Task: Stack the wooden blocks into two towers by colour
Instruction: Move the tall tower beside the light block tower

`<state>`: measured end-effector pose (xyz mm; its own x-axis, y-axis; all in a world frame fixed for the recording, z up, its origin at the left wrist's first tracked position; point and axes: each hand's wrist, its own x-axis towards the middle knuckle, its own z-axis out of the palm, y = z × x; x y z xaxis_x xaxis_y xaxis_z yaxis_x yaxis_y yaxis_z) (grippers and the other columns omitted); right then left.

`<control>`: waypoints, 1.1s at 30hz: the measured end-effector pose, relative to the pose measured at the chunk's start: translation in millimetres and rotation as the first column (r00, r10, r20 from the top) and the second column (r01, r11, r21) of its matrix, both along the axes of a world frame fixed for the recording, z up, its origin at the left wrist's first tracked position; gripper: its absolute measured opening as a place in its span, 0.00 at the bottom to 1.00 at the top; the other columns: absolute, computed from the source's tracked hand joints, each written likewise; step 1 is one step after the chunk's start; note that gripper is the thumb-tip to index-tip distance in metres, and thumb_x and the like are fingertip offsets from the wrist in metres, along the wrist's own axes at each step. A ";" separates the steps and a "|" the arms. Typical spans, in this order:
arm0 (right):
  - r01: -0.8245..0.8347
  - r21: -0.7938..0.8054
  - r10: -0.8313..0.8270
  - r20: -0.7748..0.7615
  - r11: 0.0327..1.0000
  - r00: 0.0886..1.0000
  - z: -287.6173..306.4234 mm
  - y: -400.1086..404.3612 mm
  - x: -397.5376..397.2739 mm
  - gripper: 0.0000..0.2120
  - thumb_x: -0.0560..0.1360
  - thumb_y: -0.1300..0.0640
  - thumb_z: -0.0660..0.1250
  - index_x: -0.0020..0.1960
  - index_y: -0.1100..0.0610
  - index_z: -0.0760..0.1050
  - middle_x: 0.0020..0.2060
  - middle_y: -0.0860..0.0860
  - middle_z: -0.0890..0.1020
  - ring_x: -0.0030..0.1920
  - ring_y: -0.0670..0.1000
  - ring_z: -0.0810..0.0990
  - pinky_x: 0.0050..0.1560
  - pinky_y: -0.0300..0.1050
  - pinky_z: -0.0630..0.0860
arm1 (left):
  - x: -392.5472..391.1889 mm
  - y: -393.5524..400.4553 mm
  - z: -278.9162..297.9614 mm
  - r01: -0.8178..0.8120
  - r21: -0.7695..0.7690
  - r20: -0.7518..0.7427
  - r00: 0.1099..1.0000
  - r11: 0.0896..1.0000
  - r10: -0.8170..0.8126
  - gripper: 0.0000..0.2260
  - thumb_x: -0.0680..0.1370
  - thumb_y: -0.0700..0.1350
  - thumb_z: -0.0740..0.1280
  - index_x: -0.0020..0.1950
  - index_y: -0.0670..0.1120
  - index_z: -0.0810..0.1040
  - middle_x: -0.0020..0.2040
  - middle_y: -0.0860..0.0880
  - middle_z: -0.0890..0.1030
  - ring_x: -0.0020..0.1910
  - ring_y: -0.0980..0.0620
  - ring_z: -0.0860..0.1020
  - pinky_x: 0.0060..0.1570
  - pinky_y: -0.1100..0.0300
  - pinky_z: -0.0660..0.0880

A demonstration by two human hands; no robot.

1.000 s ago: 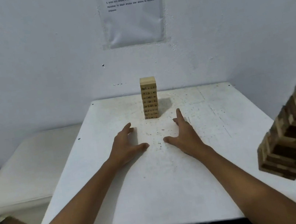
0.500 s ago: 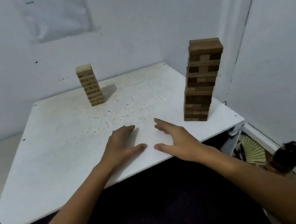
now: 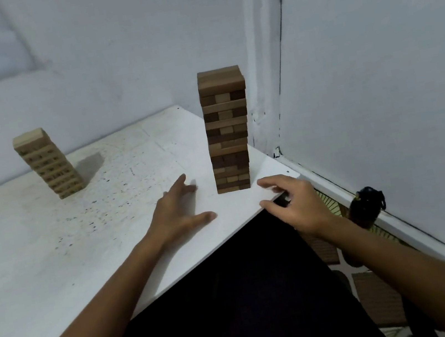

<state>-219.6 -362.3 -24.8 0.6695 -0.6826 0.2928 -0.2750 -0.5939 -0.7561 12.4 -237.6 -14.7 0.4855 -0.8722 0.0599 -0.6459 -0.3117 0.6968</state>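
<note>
A tall tower of mixed dark and light brown wooden blocks stands near the right corner of the white table. A shorter tower of pale blocks stands at the far left. My left hand lies flat on the table just left of the tall tower's base, fingers spread, holding nothing. My right hand hovers at the table's right edge, just right of the tower's base, fingers loosely bent and empty. Neither hand touches the tower.
White walls close in behind and to the right of the table. On the floor at the right stand a dark bottle-like object and a patterned mat. My dark-clothed lap fills the bottom centre.
My head has turned right, bringing the tall brown tower to the centre. Both hands have shifted right to either side of its base; the right hand has left the tabletop for its edge.
</note>
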 end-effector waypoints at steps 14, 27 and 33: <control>-0.029 0.170 0.079 -0.297 0.985 0.952 12.5 -66.8 50.2 0.66 0.60 0.43 0.81 0.78 0.45 0.34 0.72 0.45 0.69 0.73 0.49 0.65 0.73 0.51 0.61 | 11.2 -70.5 6.3 0.203 0.080 -0.135 0.972 0.976 -0.191 0.60 0.49 0.73 0.75 0.76 0.56 0.57 0.73 0.54 0.69 0.75 0.44 0.62 0.71 0.38 0.62; -0.134 0.208 0.179 -0.216 0.969 0.960 10.6 -81.5 68.3 0.64 0.58 0.49 0.83 0.78 0.44 0.41 0.65 0.45 0.75 0.65 0.45 0.70 0.70 0.50 0.67 | 19.6 -88.3 -5.8 0.237 -0.002 -0.111 0.966 0.972 -0.236 0.46 0.54 0.65 0.79 0.68 0.58 0.66 0.62 0.56 0.76 0.65 0.47 0.72 0.68 0.39 0.66; -0.174 0.224 0.213 -0.167 0.959 0.963 11.1 -81.4 71.6 0.61 0.58 0.52 0.84 0.78 0.48 0.47 0.61 0.45 0.77 0.62 0.46 0.74 0.67 0.52 0.71 | 20.4 -91.9 -6.8 0.264 -0.034 -0.107 0.958 0.964 -0.266 0.46 0.54 0.65 0.79 0.68 0.58 0.65 0.63 0.56 0.76 0.66 0.48 0.71 0.69 0.37 0.63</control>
